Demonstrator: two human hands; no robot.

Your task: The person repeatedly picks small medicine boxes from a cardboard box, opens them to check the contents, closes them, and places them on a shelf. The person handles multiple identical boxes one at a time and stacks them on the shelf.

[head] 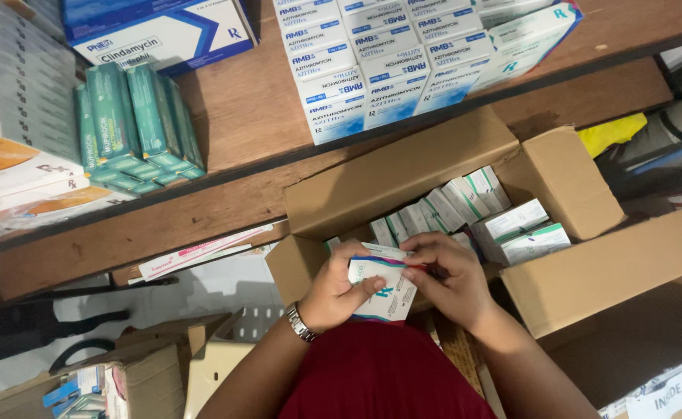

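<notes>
Far left, upper shelf [248,116]: a tall stack of white cartons [15,77] at the shelf's left edge, orange-and-white flat boxes [23,182] beneath it. Beside these, a bundle of teal cartons [135,128] lying near the shelf's front edge. Back left: a large blue-and-white box [162,31]. Centre of the shelf: rows of white-and-blue medicine cartons [379,70], stacked to the front edge. Below the shelf, lower left: a small open cardboard box [108,384] with mixed packets, and pink-striped papers [201,254] on a lower ledge. Centre: left hand [333,291], metal wristwatch [302,322] on the wrist, fingers curled and clamped on the left side of a small white carton with blue and magenta print [383,291], thumb across its face. The carton sits held between both hands, just above the near left corner of a large open cardboard box [589,271]. Right hand [449,279]: fingers together, pinching the carton's upper right edge. Inside the large box: upright rows of small white-and-green cartons [465,198], with two more white-and-green cartons [519,233] lying flat on top toward the right. Far right: a yellow object [608,132] behind the box flap.
</notes>
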